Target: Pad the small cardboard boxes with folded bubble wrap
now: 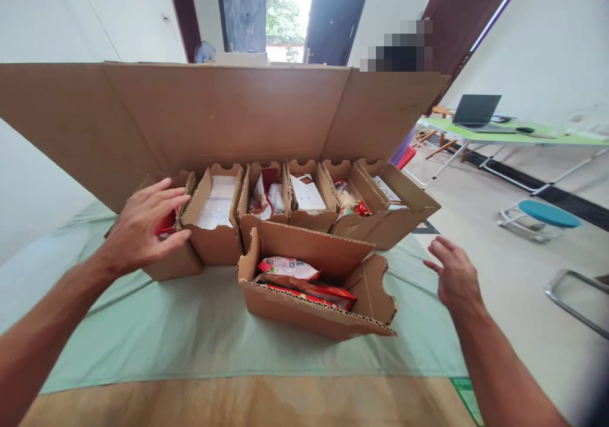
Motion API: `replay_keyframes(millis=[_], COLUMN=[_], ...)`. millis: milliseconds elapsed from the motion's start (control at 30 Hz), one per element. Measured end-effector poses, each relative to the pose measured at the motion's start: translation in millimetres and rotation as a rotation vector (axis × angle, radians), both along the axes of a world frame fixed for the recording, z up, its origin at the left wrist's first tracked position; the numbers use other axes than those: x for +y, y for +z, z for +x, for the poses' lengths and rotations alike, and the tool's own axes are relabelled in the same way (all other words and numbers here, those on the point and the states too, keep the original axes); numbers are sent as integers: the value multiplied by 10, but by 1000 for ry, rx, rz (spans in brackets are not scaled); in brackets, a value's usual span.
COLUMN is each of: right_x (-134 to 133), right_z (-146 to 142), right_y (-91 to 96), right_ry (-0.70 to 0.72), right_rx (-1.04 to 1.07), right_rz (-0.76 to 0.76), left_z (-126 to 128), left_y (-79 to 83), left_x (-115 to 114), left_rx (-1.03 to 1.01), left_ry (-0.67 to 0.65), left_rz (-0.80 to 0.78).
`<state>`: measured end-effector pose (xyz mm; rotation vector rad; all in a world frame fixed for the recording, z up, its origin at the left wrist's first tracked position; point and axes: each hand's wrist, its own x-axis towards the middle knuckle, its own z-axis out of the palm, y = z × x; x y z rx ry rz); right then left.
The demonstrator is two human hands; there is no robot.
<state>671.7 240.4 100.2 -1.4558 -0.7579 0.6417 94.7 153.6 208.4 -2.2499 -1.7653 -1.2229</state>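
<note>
My left hand [145,227] is open, fingers spread, over the leftmost cardboard bin [174,259] in a row of several; whether it touches the bin I cannot tell. Off to the right, my right hand [457,271] hovers open with nothing in it. Between the hands, a separate cardboard bin [304,316] stands at an angle in front of the row. Inside it lie a white-and-red packet [288,267] and a red-brown packet [309,287]. In the row are a bubble-wrapped item [217,202], a white box [307,192] and a red-and-gold packet [349,202].
A tall cardboard panel [228,110] rises behind the row. Pale green cloth [200,332] covers much of the wooden table [257,405]. To the right are a green-topped table [542,135] with a laptop [476,113], and a blue stool [547,213]. Someone's blurred head shows behind the panel.
</note>
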Motion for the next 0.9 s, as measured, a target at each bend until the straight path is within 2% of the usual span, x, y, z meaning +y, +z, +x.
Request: replay_keyframes(millis=[67, 167, 300, 400, 600, 767, 900], right_x=[285, 580, 771, 820, 836, 818, 613], right_z=[64, 69, -41, -111, -138, -154, -200], right_y=[88, 158, 151, 108, 80, 51, -123], right_ry=[-9, 42, 220, 293, 348, 313, 197], right_rx=[21, 49, 133, 183, 127, 35, -105], right_rz=[-26, -63, -101, -78, -89, -112, -100], left_z=[-36, -58, -47, -13, 67, 171, 239], left_y=[67, -28, -220, -252, -204, -208, -150], left_x=[240, 427, 385, 289, 241, 241, 130], left_rx=[25, 102, 258, 393, 658, 651, 569], left_ry=[-110, -167, -144, -97, 58, 120, 129], left_rz=[-199, -378, -348, -303, -359, -366, -334])
